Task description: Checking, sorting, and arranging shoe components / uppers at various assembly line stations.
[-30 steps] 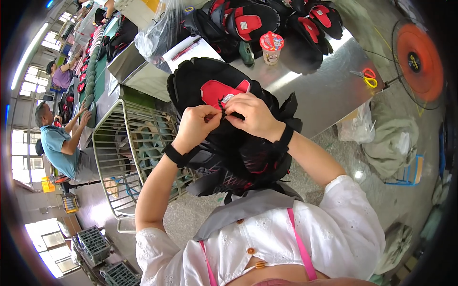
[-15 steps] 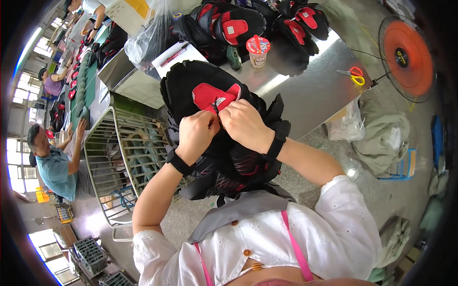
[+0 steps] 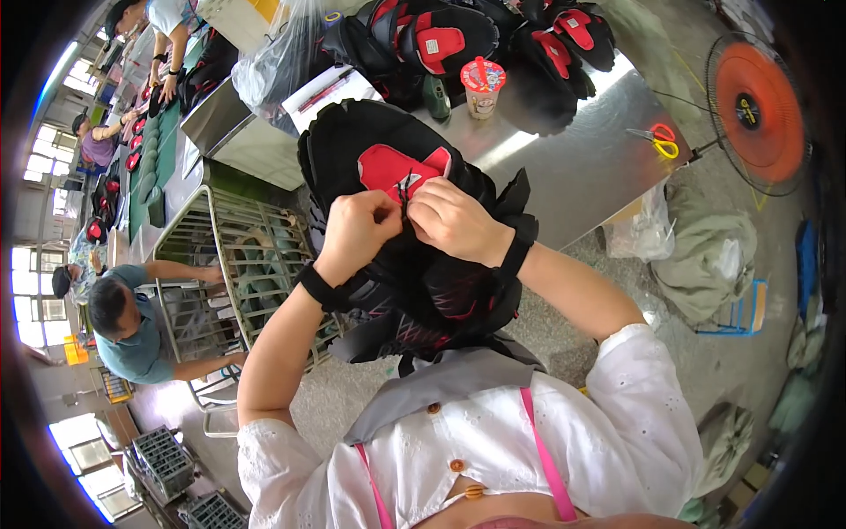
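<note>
Before me is a black shoe upper [image 3: 374,128] with a red panel [image 3: 388,165], among several black pieces [image 3: 441,291] with red trim piled toward my body. A thin black lace [image 3: 406,182] sticks up from the red panel between my hands. My left hand [image 3: 359,231] pinches at the lace with thumb and forefinger, a black band round the wrist. Close beside it on the right, my right hand [image 3: 456,220] is closed on the lace too, its fingers bent. The fingertips partly hide the lace's lower part.
On the metal table [image 3: 564,189] stand a lidded cup [image 3: 482,88] and more black-and-red shoe uppers [image 3: 441,40], with scissors [image 3: 656,141] at its right edge. A fan [image 3: 753,110] is beyond. A co-worker [image 3: 132,322] grips a barred cart [image 3: 220,264] at left.
My fingertips have drawn slightly apart, and more of the lace shows standing up between them. The co-worker at left has come closer and bent over, hands now on the cart.
</note>
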Demonstrator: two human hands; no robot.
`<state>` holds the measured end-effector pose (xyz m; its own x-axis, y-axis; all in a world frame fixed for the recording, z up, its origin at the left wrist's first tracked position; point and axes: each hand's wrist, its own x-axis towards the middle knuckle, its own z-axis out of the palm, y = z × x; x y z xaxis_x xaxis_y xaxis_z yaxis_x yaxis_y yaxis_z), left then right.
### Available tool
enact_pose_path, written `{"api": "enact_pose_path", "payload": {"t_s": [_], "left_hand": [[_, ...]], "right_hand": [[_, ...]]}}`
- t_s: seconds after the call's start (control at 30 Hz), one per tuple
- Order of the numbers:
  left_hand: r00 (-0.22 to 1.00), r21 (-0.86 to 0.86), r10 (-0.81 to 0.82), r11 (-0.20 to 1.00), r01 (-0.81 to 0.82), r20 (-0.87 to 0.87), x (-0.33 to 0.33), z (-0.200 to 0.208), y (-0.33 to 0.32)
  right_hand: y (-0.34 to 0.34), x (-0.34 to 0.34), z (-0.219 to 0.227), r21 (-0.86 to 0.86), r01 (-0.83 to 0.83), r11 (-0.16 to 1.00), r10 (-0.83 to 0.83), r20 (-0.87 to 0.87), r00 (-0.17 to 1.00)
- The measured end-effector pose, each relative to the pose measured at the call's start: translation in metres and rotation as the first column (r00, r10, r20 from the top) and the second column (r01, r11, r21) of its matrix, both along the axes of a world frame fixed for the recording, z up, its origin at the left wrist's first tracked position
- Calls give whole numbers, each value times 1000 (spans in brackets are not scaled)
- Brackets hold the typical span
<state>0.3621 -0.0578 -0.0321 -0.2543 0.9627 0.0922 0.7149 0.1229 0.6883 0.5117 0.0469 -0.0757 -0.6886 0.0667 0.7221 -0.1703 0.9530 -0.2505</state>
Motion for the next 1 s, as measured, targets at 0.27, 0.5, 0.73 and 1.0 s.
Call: {"api": "enact_pose_path", "payload": {"t_s": [0.27,0.5,0.73,1.0], "left_hand": [[988,-19,58,998,-56,143,2,1,-8],[995,220,74,974,-59,-62,11,-8,-5],[989,310,61,950,-17,-135,20,-7,-8],[921,188,-337,909,372,-195,-9,-5,-7]], "right_hand": [[-6,7,10,-388,99,916,-49,136,990],[-14,-3,14,-169,290,942,-276,106,955],[-20,-1,14,-147,282,948,-278,47,959],[-24,4,6,-198,120,973,-127,-23,992]]}}
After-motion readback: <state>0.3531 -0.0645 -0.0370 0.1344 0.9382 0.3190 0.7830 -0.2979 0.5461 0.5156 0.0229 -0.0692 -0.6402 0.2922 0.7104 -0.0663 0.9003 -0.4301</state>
